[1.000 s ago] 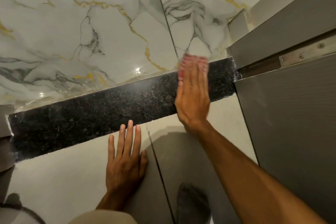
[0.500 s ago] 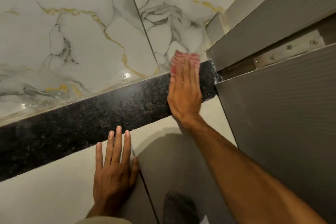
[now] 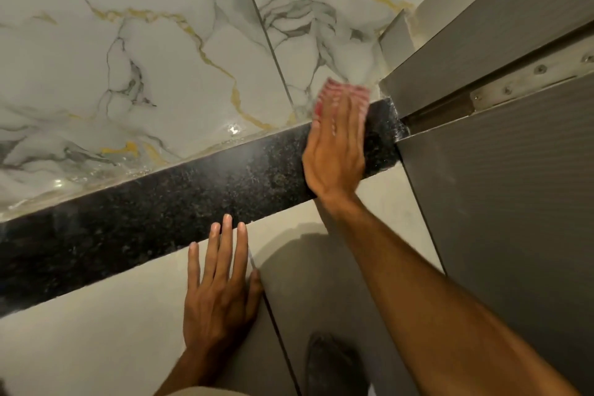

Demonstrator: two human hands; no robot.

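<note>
Far right on the black granite strip (image 3: 193,199), right hand (image 3: 336,151) presses flat on a blurry pink-striped cloth (image 3: 340,90); left hand (image 3: 218,296) lies flat, straight-fingered, on the floor (image 3: 96,331).

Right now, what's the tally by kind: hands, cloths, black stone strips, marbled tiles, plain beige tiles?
Hands: 2, left hand and right hand
Red cloth: 1
Black stone strip: 1
Marbled tiles: 2
Plain beige tiles: 2
Total: 8
</note>
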